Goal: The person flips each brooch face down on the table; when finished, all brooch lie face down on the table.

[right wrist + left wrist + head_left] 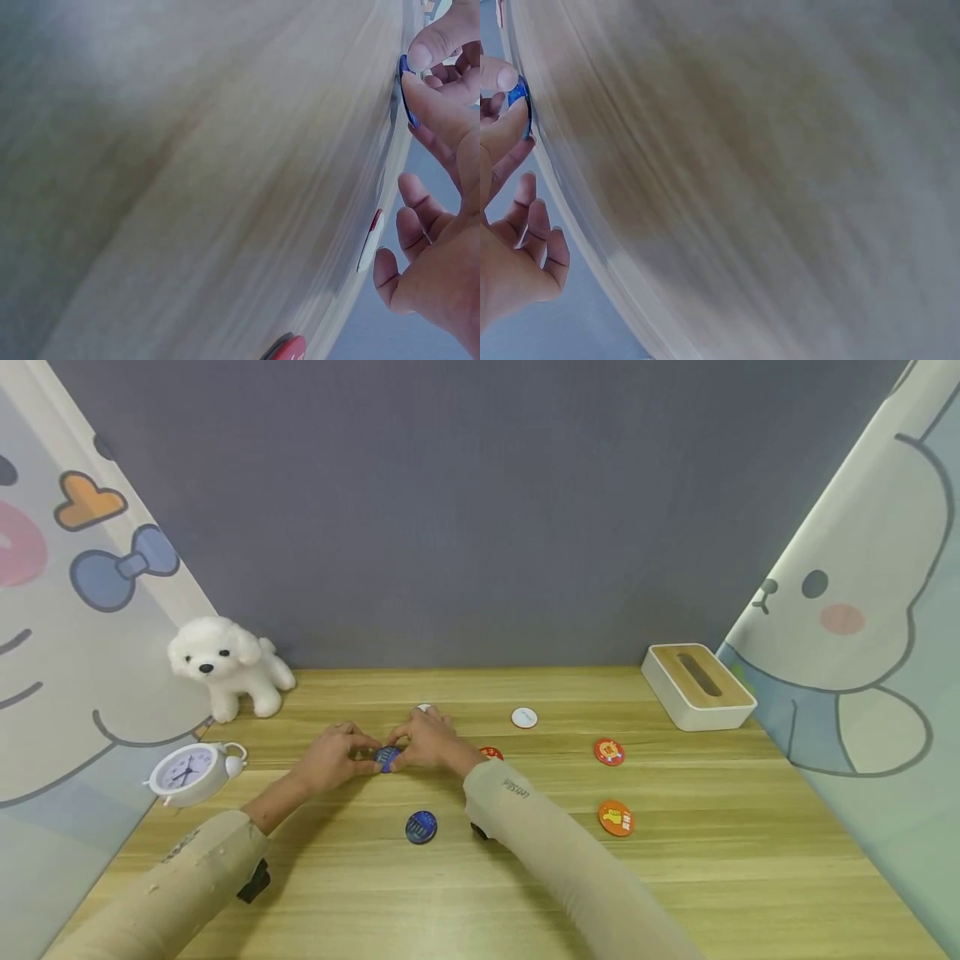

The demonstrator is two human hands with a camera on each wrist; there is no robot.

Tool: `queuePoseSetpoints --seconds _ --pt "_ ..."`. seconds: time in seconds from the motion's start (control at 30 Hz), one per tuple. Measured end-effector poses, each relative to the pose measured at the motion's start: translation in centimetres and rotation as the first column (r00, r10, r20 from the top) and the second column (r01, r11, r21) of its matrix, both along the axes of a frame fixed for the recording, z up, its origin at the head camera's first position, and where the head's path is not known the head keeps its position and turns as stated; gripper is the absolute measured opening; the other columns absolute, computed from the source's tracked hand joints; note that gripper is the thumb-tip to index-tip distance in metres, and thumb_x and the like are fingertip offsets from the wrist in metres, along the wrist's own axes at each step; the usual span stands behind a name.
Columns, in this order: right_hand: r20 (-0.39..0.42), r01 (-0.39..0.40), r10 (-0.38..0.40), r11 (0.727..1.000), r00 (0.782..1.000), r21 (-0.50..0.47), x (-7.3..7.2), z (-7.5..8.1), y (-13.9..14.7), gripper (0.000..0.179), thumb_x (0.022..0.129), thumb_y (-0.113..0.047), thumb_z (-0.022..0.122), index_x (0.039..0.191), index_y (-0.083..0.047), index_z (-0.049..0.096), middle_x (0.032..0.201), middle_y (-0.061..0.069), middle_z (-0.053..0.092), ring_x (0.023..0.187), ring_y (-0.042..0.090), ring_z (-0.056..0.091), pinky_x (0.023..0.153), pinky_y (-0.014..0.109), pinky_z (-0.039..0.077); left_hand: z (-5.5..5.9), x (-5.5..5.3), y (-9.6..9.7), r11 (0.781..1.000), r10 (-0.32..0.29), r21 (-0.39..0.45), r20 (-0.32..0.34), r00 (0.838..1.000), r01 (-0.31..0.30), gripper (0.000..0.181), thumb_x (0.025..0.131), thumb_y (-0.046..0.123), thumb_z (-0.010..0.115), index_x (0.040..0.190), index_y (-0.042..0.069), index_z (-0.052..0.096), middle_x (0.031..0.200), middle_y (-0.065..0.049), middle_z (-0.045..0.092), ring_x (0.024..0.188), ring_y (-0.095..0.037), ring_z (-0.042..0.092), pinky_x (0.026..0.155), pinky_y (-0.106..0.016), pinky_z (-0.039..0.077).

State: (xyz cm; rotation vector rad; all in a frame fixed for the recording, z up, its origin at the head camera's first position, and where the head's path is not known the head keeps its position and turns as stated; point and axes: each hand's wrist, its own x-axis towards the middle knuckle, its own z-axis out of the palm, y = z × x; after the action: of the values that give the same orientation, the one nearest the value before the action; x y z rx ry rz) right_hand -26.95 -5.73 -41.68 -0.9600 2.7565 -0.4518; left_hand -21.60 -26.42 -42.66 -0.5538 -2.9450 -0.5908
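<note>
Head view — blue disc pinched between both hands.

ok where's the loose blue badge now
In the head view, the loose blue badge lies left of centre, below the held badge, beside the right sleeve.

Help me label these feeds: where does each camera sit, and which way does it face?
Head: on the head, facing forward and down over the table; shows left hand, right hand and both sleeves.
Left wrist: looks along the table from that wrist; the left hand is at the left edge.
Right wrist: looks along the table from that wrist; the right hand is at the right edge, a red disc at the bottom.
Both wrist views share the held blue disc.
</note>
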Motion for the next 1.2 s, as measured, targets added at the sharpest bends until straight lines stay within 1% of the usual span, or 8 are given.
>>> queuePoseSetpoints --seconds 0.13,0.23,0.4,0.53,0.8,1.03,1.2 --pt "-0.001 0.001 -0.001 1.000 1.000 -0.001 0.09 -0.01 -0.11 0.040 0.082 -0.053 0.078 0.120 -0.042 0.071 0.137 0.001 0.053 0.122 0.021 0.041 0.089 0.035 0.032 -0.06 0.11 0.02 1.000 0.010 0.004 -0.007 1.000 -0.009 0.034 0.082 0.032 0.083 0.109 0.013 0.077 0.096 -0.004 0.063 0.083 -0.018 0.051 0.072 -0.035 0.040" --pt "-0.003 0.001 -0.001 1.000 1.000 -0.003 0.08 -0.02 -0.16 0.039 0.082 -0.051 0.078 0.120 -0.041 0.071 0.134 0.000 0.053 0.123 0.021 0.040 0.089 0.035 0.032 -0.09 0.10 0.09 1.000 0.019 0.005 0.002 1.000 -0.019 0.033 0.082 0.033 0.082 0.108 0.013 0.077 0.098 -0.004 0.063 0.087 -0.020 0.051 0.076 -0.037 0.040" --pt "-0.008 0.002 -0.002 1.000 1.000 -0.010 0.07 0.07 -0.32 0.037 0.082 -0.046 0.080 0.118 -0.042 0.071 0.132 -0.001 0.053 0.122 0.020 0.041 0.089 0.035 0.032 -0.01 0.02 0.27 0.999 0.033 0.013 0.014 0.999 -0.033 0.028 0.083 0.032 0.081 0.103 0.013 0.077 0.103 -0.005 0.065 0.090 -0.022 0.051 0.078 -0.038 0.040" --pt "-0.010 0.007 -0.007 1.000 1.000 -0.030 0.11 0.19 -0.28 0.033 0.082 -0.043 0.082 0.113 -0.040 0.073 0.130 -0.002 0.055 0.119 0.018 0.042 0.088 0.034 0.031 0.04 -0.01 0.46 0.999 0.029 0.031 0.028 0.999 -0.030 0.025 0.084 0.030 0.081 0.102 0.013 0.077 0.104 -0.007 0.065 0.091 -0.022 0.050 0.078 -0.037 0.038" --pt "0.015 0.007 -0.006 0.998 1.000 -0.064 0.08 0.14 -0.22 0.024 0.082 -0.039 0.082 0.104 -0.039 0.073 0.121 -0.005 0.057 0.114 0.017 0.042 0.085 0.033 0.030 0.10 0.02 0.49 0.997 0.028 0.065 0.061 0.998 -0.032 0.019 0.085 0.027 0.080 0.097 0.013 0.077 0.105 -0.008 0.064 0.095 -0.026 0.051 0.079 -0.038 0.038" --pt "0.032 -0.008 0.011 0.997 0.999 -0.073 0.13 0.48 -0.17 0.018 0.084 -0.036 0.081 0.098 -0.036 0.070 0.127 -0.002 0.055 0.112 0.018 0.042 0.087 0.035 0.031 0.13 0.06 0.43 0.996 0.014 0.085 0.054 0.998 -0.019 0.010 0.085 0.025 0.080 0.089 0.016 0.075 0.105 -0.008 0.064 0.096 -0.028 0.051 0.080 -0.039 0.037" --pt "0.047 -0.013 0.017 0.996 0.999 -0.089 0.12 0.59 0.03 0.015 0.086 -0.035 0.079 0.096 -0.036 0.068 0.126 -0.003 0.053 0.109 0.018 0.040 0.087 0.037 0.029 0.44 0.09 0.57 0.995 -0.003 0.096 0.042 0.999 -0.001 0.009 0.087 0.024 0.079 0.089 0.016 0.076 0.102 -0.006 0.064 0.093 -0.026 0.052 0.078 -0.038 0.038"
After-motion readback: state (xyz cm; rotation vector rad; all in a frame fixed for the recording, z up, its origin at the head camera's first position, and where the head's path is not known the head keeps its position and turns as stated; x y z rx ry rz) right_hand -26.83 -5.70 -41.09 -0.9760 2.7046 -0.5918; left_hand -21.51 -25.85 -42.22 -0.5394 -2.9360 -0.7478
